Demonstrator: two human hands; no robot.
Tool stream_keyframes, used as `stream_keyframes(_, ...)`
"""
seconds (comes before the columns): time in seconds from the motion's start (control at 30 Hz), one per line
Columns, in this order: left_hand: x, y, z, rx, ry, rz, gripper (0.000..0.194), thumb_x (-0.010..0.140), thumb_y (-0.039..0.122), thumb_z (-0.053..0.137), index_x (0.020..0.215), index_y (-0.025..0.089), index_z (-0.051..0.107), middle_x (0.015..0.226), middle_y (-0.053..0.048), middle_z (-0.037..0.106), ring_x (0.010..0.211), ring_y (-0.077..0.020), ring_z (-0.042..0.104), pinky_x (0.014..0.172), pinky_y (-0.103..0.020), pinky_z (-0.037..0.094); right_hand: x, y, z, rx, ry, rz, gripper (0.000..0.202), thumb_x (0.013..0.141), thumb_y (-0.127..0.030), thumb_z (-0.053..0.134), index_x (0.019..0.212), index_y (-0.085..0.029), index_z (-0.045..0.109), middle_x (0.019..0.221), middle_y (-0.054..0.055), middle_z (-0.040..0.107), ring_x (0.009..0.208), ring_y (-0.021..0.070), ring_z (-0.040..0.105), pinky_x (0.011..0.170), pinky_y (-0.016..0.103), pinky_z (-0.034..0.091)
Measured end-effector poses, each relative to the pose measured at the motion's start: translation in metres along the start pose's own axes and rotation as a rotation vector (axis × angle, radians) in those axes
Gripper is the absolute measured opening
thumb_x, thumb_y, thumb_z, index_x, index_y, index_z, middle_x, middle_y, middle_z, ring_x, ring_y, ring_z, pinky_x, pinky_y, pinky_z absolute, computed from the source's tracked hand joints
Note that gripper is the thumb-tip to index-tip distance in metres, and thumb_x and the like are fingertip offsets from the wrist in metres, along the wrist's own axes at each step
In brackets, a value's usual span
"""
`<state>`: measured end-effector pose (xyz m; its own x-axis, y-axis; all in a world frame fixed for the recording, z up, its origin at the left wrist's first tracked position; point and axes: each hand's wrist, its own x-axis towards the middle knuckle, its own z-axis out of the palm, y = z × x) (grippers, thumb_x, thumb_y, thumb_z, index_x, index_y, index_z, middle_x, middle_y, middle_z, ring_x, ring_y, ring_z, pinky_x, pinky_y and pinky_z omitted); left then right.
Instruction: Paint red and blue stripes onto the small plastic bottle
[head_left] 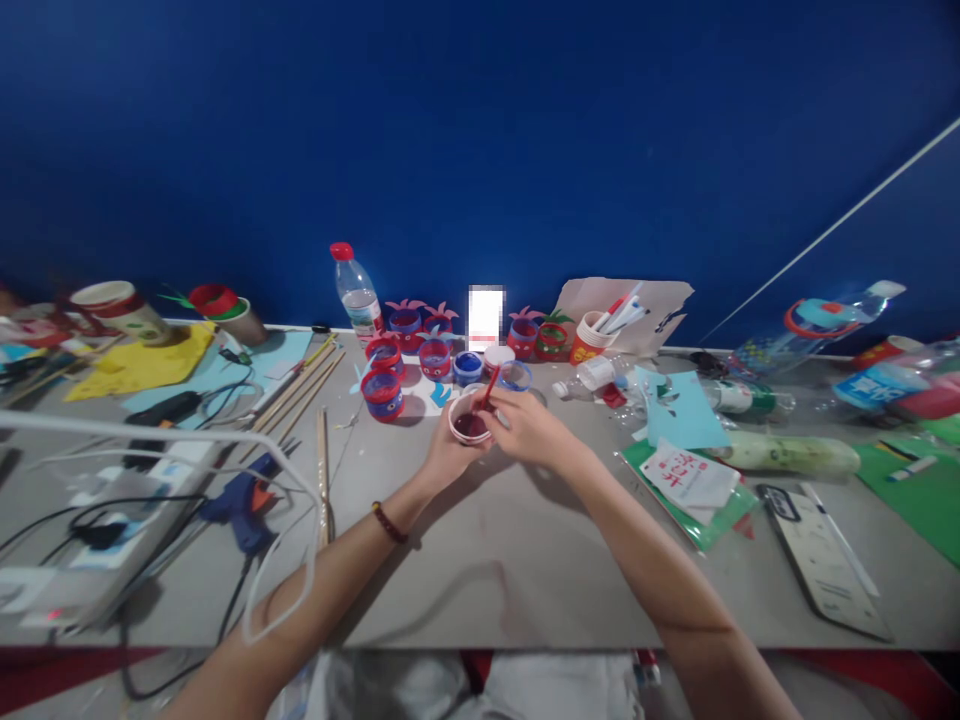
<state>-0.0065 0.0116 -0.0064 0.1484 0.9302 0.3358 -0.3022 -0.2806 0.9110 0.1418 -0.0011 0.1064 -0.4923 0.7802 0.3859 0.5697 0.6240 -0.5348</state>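
Note:
My left hand (444, 452) is wrapped round a small white cup (454, 418) with dark red paint in it. My right hand (531, 428) pinches a thin red stick (493, 380), which looks like a paintbrush; its lower end dips into the cup. Just beyond the cup are a pot of blue paint (469, 366), a white-lidded pot (499, 357) and a clear round lid or pot (515, 377). Several red-and-blue painted cups (382, 398) with stuck-on eyes stand to the left, some topped by pink paper fringes.
A bottle with a red cap (360, 300) stands by the blue wall. At left lie wooden sticks (304, 395), a blue glue gun (244, 505) and a power strip (97, 560) with cables. A cup of pens (592, 340), plastic bottles (742, 397) and a phone (817, 560) are at right.

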Motion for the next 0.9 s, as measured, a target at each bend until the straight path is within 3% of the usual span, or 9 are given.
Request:
stream_keyframes(0.07, 0.000, 0.000, 0.000, -0.023, -0.001, -0.011, 0.063, 0.064, 0.023, 0.087, 0.120, 0.020, 0.059, 0.120, -0.010, 0.069, 0.110, -0.0289, 0.068, 0.094, -0.044, 0.057, 0.001, -0.003, -0.002, 0.041, 0.000, 0.038, 0.017, 0.093, -0.016, 0.050, 0.093, -0.018, 0.066, 0.099, 0.010, 0.075, 0.090, 0.0230, 0.070, 0.081, 0.035, 0.054)
stream_keyframes(0.27, -0.002, 0.003, 0.000, 0.011, 0.029, -0.022, 0.064, 0.060, 0.021, 0.088, 0.117, 0.019, 0.059, 0.113, -0.009, 0.071, 0.103, -0.0277, 0.070, 0.088, -0.042, 0.059, 0.001, 0.001, -0.004, 0.185, 0.090, 0.187, 0.016, 0.091, -0.014, 0.054, 0.105, -0.018, 0.062, 0.087, 0.005, 0.074, 0.078, 0.0189, 0.070, 0.073, 0.031, 0.054)
stream_keyframes(0.37, -0.002, 0.003, -0.001, 0.005, -0.003, -0.010, 0.063, 0.061, 0.021, 0.088, 0.118, 0.019, 0.060, 0.116, -0.010, 0.071, 0.104, -0.0281, 0.069, 0.087, -0.042, 0.059, 0.002, 0.005, 0.000, 0.080, 0.070, 0.137, 0.015, 0.092, -0.012, 0.053, 0.100, -0.018, 0.064, 0.094, 0.007, 0.075, 0.082, 0.0207, 0.069, 0.077, 0.034, 0.053)
stream_keyframes(0.47, 0.000, 0.001, -0.002, 0.031, 0.029, -0.015, 0.066, 0.059, 0.021, 0.089, 0.118, 0.019, 0.061, 0.115, -0.009, 0.070, 0.105, -0.0279, 0.069, 0.090, -0.042, 0.057, 0.002, 0.008, 0.002, -0.029, 0.132, 0.011, 0.017, 0.092, -0.012, 0.051, 0.093, -0.020, 0.066, 0.104, 0.010, 0.074, 0.091, 0.0237, 0.068, 0.087, 0.039, 0.053)
stream_keyframes(0.57, 0.000, -0.002, -0.003, 0.029, 0.025, -0.013, 0.066, 0.059, 0.022, 0.089, 0.118, 0.019, 0.060, 0.114, -0.009, 0.070, 0.105, -0.0274, 0.068, 0.093, -0.043, 0.056, 0.001, 0.008, 0.001, -0.069, 0.157, -0.052, 0.017, 0.093, -0.013, 0.051, 0.096, -0.020, 0.067, 0.102, 0.010, 0.075, 0.095, 0.0254, 0.067, 0.090, 0.040, 0.052)
stream_keyframes(0.73, 0.000, 0.000, -0.002, 0.000, -0.012, -0.017, 0.068, 0.064, 0.025, 0.087, 0.126, 0.020, 0.058, 0.123, -0.011, 0.068, 0.113, -0.0295, 0.067, 0.096, -0.045, 0.056, 0.001, -0.001, 0.000, -0.030, 0.047, 0.010, 0.015, 0.093, -0.013, 0.052, 0.090, -0.019, 0.066, 0.099, 0.011, 0.075, 0.091, 0.0244, 0.068, 0.085, 0.037, 0.052)
stream_keyframes(0.9, -0.001, 0.006, -0.001, 0.007, -0.020, -0.047, 0.065, 0.064, 0.024, 0.087, 0.123, 0.020, 0.059, 0.122, -0.010, 0.069, 0.112, -0.0295, 0.067, 0.094, -0.043, 0.057, 0.004, -0.001, -0.001, 0.161, 0.096, 0.133, 0.011, 0.092, -0.016, 0.054, 0.099, -0.019, 0.063, 0.096, 0.007, 0.074, 0.086, 0.0207, 0.069, 0.078, 0.032, 0.052)
